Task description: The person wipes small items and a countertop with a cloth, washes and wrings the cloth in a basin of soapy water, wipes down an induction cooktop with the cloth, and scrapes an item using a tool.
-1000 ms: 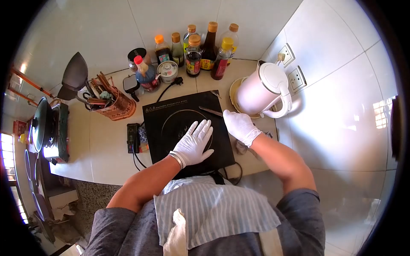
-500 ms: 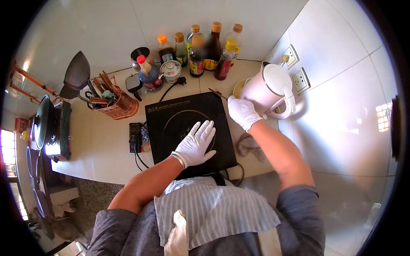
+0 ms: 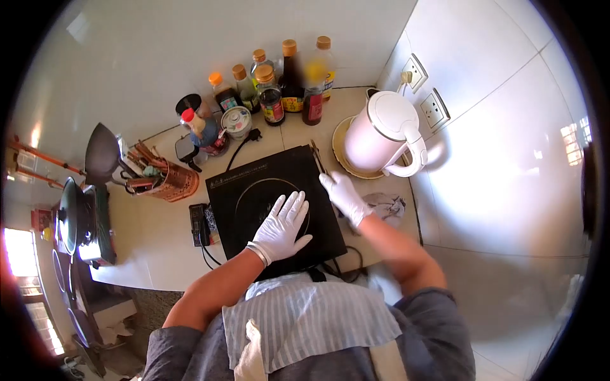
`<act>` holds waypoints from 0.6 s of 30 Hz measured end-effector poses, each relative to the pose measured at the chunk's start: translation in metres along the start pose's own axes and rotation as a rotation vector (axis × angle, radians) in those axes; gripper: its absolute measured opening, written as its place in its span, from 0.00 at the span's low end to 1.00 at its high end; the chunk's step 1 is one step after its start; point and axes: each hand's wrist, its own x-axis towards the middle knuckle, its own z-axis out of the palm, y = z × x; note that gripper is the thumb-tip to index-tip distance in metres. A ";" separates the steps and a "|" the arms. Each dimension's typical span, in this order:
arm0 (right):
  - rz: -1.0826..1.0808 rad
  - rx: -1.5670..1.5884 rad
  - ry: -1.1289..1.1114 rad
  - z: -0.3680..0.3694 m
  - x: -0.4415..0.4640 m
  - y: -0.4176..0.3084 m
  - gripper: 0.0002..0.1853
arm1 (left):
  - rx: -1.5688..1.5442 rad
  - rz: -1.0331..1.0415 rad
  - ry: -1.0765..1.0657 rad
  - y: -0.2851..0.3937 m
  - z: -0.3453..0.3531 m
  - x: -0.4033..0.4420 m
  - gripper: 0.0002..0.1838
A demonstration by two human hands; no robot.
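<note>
My left hand, in a white glove, lies flat on the black induction cooktop with its fingers spread. Over by the cooktop's right edge is my right hand, also gloved, its fingers closed on a thin dark stick-like tool. The tool points away from me along that edge; its exact kind is not clear. A pale pink electric kettle stands on a round yellowish tray beyond my right hand. Beside that hand lies a crumpled cloth.
Several sauce bottles and a lidded ceramic pot stand along the back wall. On the left are a utensil basket, a dark power strip and a wok on a stove. Wall sockets sit at right.
My right hand has come from beside the kettle back toward me, to the cooktop's right edge, bringing the tool along. My left hand stays flat on the cooktop. The view has shifted slightly.
</note>
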 end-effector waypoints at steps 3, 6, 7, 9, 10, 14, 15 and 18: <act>0.091 0.051 0.095 0.013 -0.030 -0.009 0.22 | 0.028 0.023 -0.042 0.001 -0.003 -0.004 0.43; 0.046 0.185 0.169 0.026 -0.053 -0.006 0.21 | 0.038 0.045 -0.105 -0.002 -0.007 -0.012 0.43; 0.081 0.248 0.123 0.028 -0.061 -0.006 0.20 | 0.029 0.056 -0.144 -0.002 -0.007 -0.015 0.43; 0.140 0.366 0.053 0.035 -0.068 -0.001 0.17 | 0.015 0.067 -0.199 -0.001 -0.009 -0.020 0.42; 0.147 0.378 0.046 0.035 -0.068 0.006 0.17 | 0.018 0.061 -0.213 0.000 -0.009 -0.022 0.42; 0.197 0.567 0.165 0.026 -0.051 0.000 0.10 | -0.006 0.051 -0.238 -0.002 -0.007 -0.022 0.43; 0.260 0.695 0.139 0.021 -0.039 -0.007 0.09 | -0.012 0.052 -0.242 -0.002 -0.007 -0.021 0.43; 0.294 0.852 0.118 0.016 0.002 -0.022 0.09 | 0.020 0.047 -0.280 -0.003 -0.011 -0.019 0.43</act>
